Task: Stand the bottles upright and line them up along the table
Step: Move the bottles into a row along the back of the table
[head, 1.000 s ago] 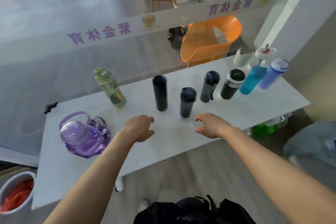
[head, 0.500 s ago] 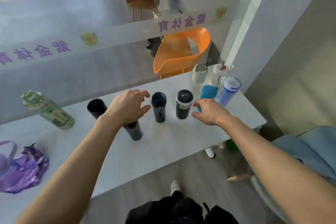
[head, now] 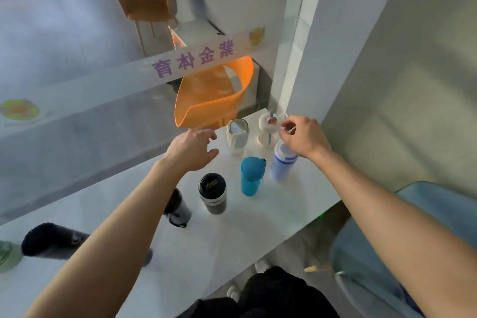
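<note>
Overhead, bottles stand on the white table [head: 232, 245] by a glass wall [head: 77, 80]; left hand [head: 192, 150] spread wide, right hand [head: 303, 137] pinching the blue-white bottle [head: 282, 165].

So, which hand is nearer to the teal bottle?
Left, narrowly. The left hand hovers up and to the left of the teal bottle. The right hand is farther, up and to the right, over the white-blue bottle.

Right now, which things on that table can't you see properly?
- Dark bottle, head view: top hidden by the left forearm.
- Pale blue bottle: cap covered by the right hand.
- Green bottle: cut off by the left edge.
- Black bottle: blurred, details unreadable.
</note>
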The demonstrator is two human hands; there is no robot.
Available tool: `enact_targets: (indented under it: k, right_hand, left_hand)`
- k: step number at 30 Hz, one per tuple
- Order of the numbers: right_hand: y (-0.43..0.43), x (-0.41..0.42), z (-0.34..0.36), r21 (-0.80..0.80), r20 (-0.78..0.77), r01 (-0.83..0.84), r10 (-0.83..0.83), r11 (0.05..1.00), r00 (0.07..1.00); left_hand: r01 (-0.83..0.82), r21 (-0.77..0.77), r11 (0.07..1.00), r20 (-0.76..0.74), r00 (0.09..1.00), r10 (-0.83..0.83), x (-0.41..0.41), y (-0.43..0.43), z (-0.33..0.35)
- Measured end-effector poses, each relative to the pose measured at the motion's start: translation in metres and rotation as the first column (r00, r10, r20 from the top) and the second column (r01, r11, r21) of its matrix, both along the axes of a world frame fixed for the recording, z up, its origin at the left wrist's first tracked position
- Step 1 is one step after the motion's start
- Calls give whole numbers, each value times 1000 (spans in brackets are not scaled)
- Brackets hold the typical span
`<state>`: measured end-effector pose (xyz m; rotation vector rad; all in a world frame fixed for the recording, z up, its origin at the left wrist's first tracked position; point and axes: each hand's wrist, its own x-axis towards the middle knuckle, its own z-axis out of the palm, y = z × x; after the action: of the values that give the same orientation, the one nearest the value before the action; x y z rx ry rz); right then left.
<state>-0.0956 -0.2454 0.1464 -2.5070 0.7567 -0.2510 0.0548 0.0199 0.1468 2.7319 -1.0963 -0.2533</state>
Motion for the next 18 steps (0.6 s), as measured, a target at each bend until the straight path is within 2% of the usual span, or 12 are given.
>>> enact_targets:
  k: [3, 8, 13, 18]
  right_hand:
    - [-37, 27, -6, 45, -36, -17, 19, 999, 999]
    - [-85, 75, -40, 43, -177, -111, 117, 993, 977]
    - [-123, 118, -95, -79, -252, -223, 197, 972, 947]
    - [-132, 141, -121, -62, -281, -271, 244, 961, 928]
  left_hand:
    - [-31, 8, 999, 7, 1000, 31, 17, -31, -14]
    - [-118, 37, 992, -1, 993, 118, 38, -81, -39]
    - [-250, 48, 967, -47, 967, 252, 51, -132, -62]
    - [-320, 92, 943, -122, 936, 330, 57, -159, -89]
